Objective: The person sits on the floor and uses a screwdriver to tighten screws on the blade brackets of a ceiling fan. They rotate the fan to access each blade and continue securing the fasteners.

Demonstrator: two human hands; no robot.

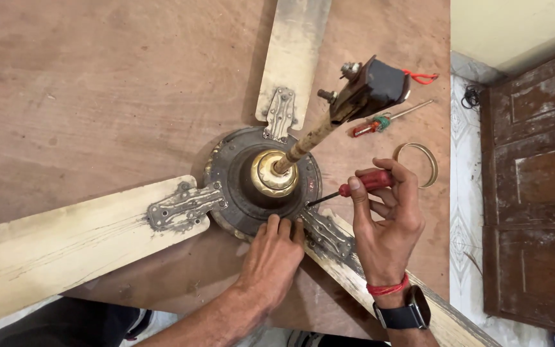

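An old ceiling fan lies on a brown wooden board, its dark round motor housing (239, 193) in the middle with a brass cup and a rod (309, 138) rising toward me. My left hand (271, 257) rests on the housing's near rim, fingers pressed against it beside a blade bracket (325, 234). My right hand (387, 218) grips a red-handled screwdriver (370, 182); its tip touches the housing's right edge near that bracket. A black watch and a red thread sit on my right wrist.
Three cream blades spread out: one far (293, 51), one left (65, 244), one under my right arm (444, 321). A second screwdriver (380, 122) and a brass ring (419, 164) lie on the board at right. A dark wooden door (534, 193) stands right of the board's edge.
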